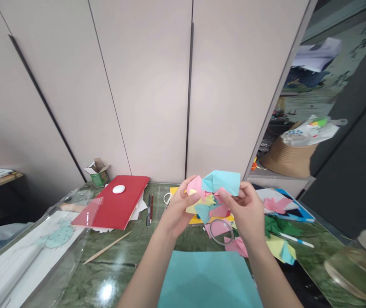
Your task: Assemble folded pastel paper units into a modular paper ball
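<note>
Above the table I hold a folded-paper origami piece in light blue, pink and yellow. On its left side the thumb and fingers of my left hand pinch the pink and yellow folds. My right hand grips the lower right of it, thumb in front, close to the light blue flap. Parts of the fingers on both hands are hidden behind the paper. Below my forearms lies a light blue sheet. Just under the origami is a clear ring-shaped roll, with pink folded paper beside it.
To the left lie a red folder with a white oval object, pens, a pointed wooden stick and a drawing under clear plastic. On the right are green folded paper, a marker and a lidded jar.
</note>
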Demonstrator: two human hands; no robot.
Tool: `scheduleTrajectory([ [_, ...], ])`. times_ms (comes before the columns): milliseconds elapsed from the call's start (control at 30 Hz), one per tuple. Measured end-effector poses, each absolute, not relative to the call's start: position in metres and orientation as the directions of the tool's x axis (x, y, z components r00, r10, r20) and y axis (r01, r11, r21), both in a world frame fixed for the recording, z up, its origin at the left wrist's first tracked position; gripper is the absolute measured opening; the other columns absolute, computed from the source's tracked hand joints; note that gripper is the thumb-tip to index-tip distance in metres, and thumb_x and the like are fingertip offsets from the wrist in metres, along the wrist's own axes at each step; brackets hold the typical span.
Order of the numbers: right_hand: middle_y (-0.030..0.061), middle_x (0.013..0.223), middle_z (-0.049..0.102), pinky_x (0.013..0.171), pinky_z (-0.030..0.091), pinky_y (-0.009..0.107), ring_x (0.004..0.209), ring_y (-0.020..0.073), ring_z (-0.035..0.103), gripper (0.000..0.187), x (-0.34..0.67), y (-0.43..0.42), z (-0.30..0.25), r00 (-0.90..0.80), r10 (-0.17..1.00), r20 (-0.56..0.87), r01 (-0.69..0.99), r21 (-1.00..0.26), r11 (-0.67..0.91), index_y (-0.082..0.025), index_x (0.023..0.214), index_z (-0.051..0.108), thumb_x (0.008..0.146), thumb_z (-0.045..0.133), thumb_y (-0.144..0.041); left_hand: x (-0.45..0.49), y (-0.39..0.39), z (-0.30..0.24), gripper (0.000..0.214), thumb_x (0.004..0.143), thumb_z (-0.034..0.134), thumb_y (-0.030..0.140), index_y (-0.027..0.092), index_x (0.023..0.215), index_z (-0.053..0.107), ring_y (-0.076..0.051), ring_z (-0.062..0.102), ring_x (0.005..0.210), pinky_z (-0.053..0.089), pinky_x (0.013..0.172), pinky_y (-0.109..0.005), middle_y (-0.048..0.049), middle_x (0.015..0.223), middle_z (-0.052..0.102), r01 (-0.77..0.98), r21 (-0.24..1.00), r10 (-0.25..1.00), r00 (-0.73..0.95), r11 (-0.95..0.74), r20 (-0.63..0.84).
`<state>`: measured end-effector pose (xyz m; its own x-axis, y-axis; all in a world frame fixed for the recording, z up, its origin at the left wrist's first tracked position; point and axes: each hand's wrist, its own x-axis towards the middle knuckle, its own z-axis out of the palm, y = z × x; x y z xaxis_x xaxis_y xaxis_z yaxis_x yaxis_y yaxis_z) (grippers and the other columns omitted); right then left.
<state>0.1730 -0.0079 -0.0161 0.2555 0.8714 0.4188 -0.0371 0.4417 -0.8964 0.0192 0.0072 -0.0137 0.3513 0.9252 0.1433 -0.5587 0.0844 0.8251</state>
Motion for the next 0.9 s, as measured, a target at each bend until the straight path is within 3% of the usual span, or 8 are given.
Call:
scheduleTrajectory([
  [133, 0.0026, 0.086, 0.068, 0.070, 0.054, 0.038, 0.076, 0.0203, 0.066, 0.047, 0.171, -0.005, -0.019, 0.215, 0.883, 0.418, -0.041, -0.899, 0.436, -0.027, 0.109, 0.042, 0.071, 0.070, -0.030, 0.023, 0.006, -0.014, 0.082, 0.068, 0.072, 0.023, 0.029, 0.137, 0.028, -0.018, 0.063, 0.078, 0.048, 0.070, -0.029, -0.0045, 0.088, 0.065, -0.463, 0.885, 0.956, 0.241, -0.040, 0.169],
  [233, 0.0092, 0.114, 0.060, 0.089, 0.047, 0.044, 0.103, 0.0239, 0.059, 0.067, 0.173, -0.003, -0.021, 0.250, 0.757, 0.604, 0.221, -0.797, 0.563, -0.027, 0.128, 0.035, 0.071, 0.069, -0.030, 0.021, 0.005, -0.012, 0.085, 0.069, 0.071, 0.024, 0.029, 0.139, 0.024, -0.017, 0.062, 0.075, 0.049, 0.070, -0.030, -0.0012, 0.077, 0.062, -0.338, 0.929, 0.956, 0.188, -0.151, 0.224],
  [333, 0.0084, 0.131, 0.047, 0.100, 0.037, 0.046, 0.122, 0.0259, 0.044, 0.051, 0.179, -0.004, -0.020, 0.215, 0.584, 0.783, 0.516, -0.599, 0.612, -0.027, 0.120, 0.050, 0.072, 0.068, -0.028, 0.016, 0.000, -0.008, 0.086, 0.070, 0.069, 0.026, 0.030, 0.141, 0.020, -0.016, 0.061, 0.070, 0.049, 0.070, -0.031, 0.0001, 0.075, 0.059, -0.213, 0.957, 0.948, 0.208, -0.196, 0.241],
  [467, 0.0052, 0.123, 0.053, 0.094, 0.039, 0.044, 0.113, 0.0242, 0.048, 0.009, 0.187, -0.008, -0.016, 0.100, 0.505, 0.857, 0.645, -0.442, 0.624, -0.026, 0.084, 0.067, 0.076, 0.065, -0.023, 0.007, -0.007, -0.003, 0.084, 0.072, 0.066, 0.026, 0.033, 0.141, 0.018, -0.013, 0.055, 0.065, 0.048, 0.065, -0.028, 0.0030, 0.071, 0.053, -0.075, 0.966, 0.934, 0.248, -0.248, 0.259],
  [633, 0.0049, 0.111, 0.059, 0.088, 0.042, 0.042, 0.104, 0.0226, 0.050, 0.013, 0.193, -0.012, -0.010, -0.081, 0.476, 0.875, 0.618, -0.331, 0.713, -0.027, 0.082, 0.068, 0.077, 0.064, -0.016, 0.002, -0.009, 0.002, 0.082, 0.071, 0.068, 0.026, 0.033, 0.139, 0.023, -0.010, 0.051, 0.064, 0.047, 0.063, -0.025, 0.0038, 0.073, 0.048, -0.059, 0.966, 0.920, 0.296, -0.251, 0.258],
  [733, 0.0047, 0.115, 0.057, 0.091, 0.040, 0.043, 0.109, 0.0238, 0.049, 0.013, 0.193, -0.015, -0.009, -0.138, 0.508, 0.850, 0.570, -0.351, 0.743, -0.028, 0.084, 0.068, 0.076, 0.065, -0.018, 0.002, -0.009, 0.002, 0.080, 0.072, 0.067, 0.026, 0.032, 0.139, 0.023, -0.011, 0.051, 0.066, 0.048, 0.066, -0.026, 0.0026, 0.077, 0.050, -0.090, 0.964, 0.914, 0.307, -0.251, 0.266],
  [900, 0.0034, 0.126, 0.051, 0.096, 0.039, 0.041, 0.116, 0.0232, 0.048, 0.005, 0.194, -0.018, -0.009, -0.147, 0.751, 0.643, 0.408, -0.653, 0.639, -0.026, 0.081, 0.064, 0.080, 0.060, -0.024, -0.003, -0.011, 0.001, 0.080, 0.074, 0.064, 0.023, 0.033, 0.140, 0.020, -0.012, 0.052, 0.065, 0.048, 0.065, -0.029, 0.0024, 0.071, 0.051, 0.026, 0.969, 0.909, 0.355, -0.246, 0.221],
])
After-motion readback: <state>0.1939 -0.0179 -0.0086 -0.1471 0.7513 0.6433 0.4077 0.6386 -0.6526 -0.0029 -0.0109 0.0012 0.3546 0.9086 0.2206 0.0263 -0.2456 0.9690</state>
